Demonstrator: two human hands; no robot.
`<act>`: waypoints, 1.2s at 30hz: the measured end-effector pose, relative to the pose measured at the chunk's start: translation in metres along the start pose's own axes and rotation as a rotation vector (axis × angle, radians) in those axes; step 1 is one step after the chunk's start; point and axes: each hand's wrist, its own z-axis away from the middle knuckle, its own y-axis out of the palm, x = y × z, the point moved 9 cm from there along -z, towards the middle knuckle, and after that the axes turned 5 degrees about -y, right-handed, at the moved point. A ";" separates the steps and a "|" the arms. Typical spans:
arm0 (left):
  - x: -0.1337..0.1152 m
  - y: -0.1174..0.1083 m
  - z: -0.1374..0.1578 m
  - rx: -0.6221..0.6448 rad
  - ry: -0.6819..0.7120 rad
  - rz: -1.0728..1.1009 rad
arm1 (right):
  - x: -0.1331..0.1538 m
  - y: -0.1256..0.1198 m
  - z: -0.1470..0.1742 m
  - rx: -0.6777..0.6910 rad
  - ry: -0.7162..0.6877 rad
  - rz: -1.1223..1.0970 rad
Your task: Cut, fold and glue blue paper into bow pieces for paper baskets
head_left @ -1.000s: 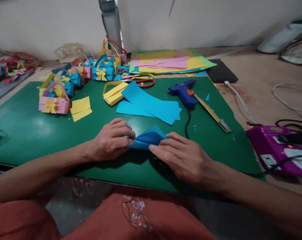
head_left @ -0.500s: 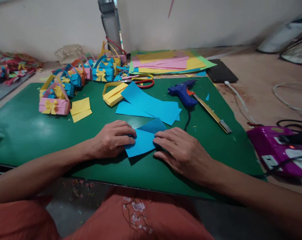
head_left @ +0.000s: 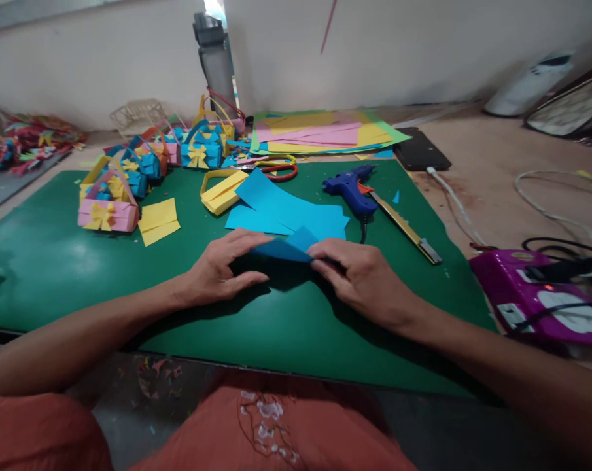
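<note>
A folded piece of blue paper [head_left: 282, 250] is tilted up off the green mat between my hands. My right hand [head_left: 367, 278] pinches its right corner between thumb and fingers. At the paper's left end, my left hand [head_left: 222, 268] has its fingers stretched along the edge, touching it, while the thumb stays well apart below. Just beyond lie flat blue paper strips [head_left: 280, 206], overlapping one another. A small yellow paper basket [head_left: 224, 191] with a handle rests on its side behind them. Two yellow paper pieces [head_left: 159, 219] are to the left.
Finished paper baskets [head_left: 108, 214] crowd the back left. Scissors [head_left: 282, 171], a blue glue gun [head_left: 352, 188] and a yellow cutter knife [head_left: 406, 229] lie around the strips. Coloured sheets [head_left: 325, 134], a black phone [head_left: 422, 150] and a purple power box [head_left: 516, 288] with cables stand farther off.
The blue paper was flat on the mat under both hands; now it is raised and tilted. My left thumb has spread from the fingers, and my right hand has closed on the corner.
</note>
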 end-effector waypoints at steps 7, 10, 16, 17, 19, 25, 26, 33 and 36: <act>0.016 0.001 0.000 -0.001 -0.151 0.008 | -0.016 -0.017 -0.002 -0.108 0.247 -0.288; 0.009 0.003 -0.002 0.041 -0.090 0.063 | -0.010 -0.013 0.000 -0.074 0.195 -0.249; 0.000 0.008 -0.003 0.148 0.041 0.159 | 0.024 0.007 0.010 0.092 -0.215 -0.049; 0.001 0.009 -0.003 0.161 0.044 0.175 | 0.026 0.009 0.012 0.102 -0.255 -0.020; 0.001 0.013 -0.002 0.193 0.065 0.216 | 0.030 0.010 0.014 0.110 -0.318 0.023; -0.013 0.027 0.005 0.338 0.230 0.155 | 0.039 0.008 0.016 0.046 -0.431 0.130; -0.014 0.028 0.005 0.349 0.232 0.126 | 0.039 0.008 0.016 0.051 -0.426 0.132; -0.021 0.030 0.005 0.369 0.174 0.151 | 0.031 0.009 0.017 0.084 -0.391 0.118; -0.022 0.027 0.003 0.335 0.154 0.199 | 0.026 0.010 0.016 0.096 -0.371 0.103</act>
